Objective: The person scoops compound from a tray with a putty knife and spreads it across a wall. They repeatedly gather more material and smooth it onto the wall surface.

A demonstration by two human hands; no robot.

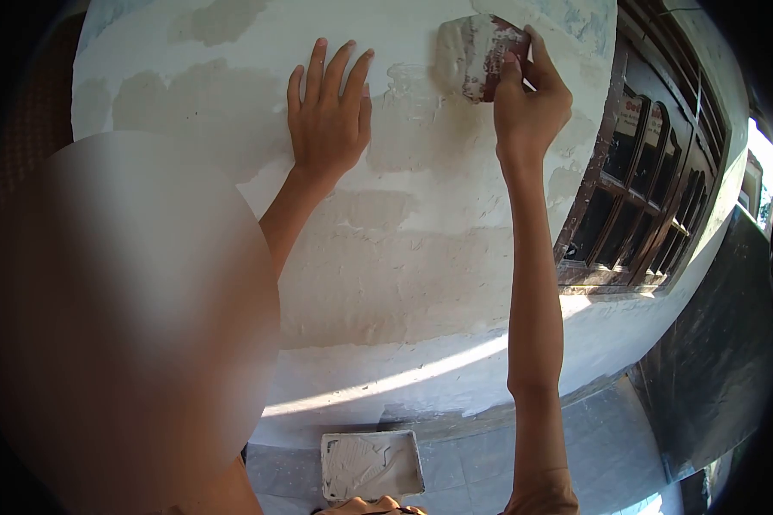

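My right hand (532, 112) grips a dark red putty scraper (496, 56) between thumb and fingers, high on the wall. Pale, wet putty coats much of the scraper's face, and its edge lies against the wall (361, 257). To the left, my left hand (328, 116) rests on the wall with its fingers spread and nothing in them. Damp grey-beige patches of putty surround both hands, with a rough smear (408, 81) between them. Below, on the floor, a rectangular tray (326, 468) holds more putty.
A dark wooden window with shutters (640, 184) is set in the wall on the right. Beneath it leans a large dark panel (704, 352). Grey tiles (481, 455) cover the floor. A large blurred area hides the left side of the view.
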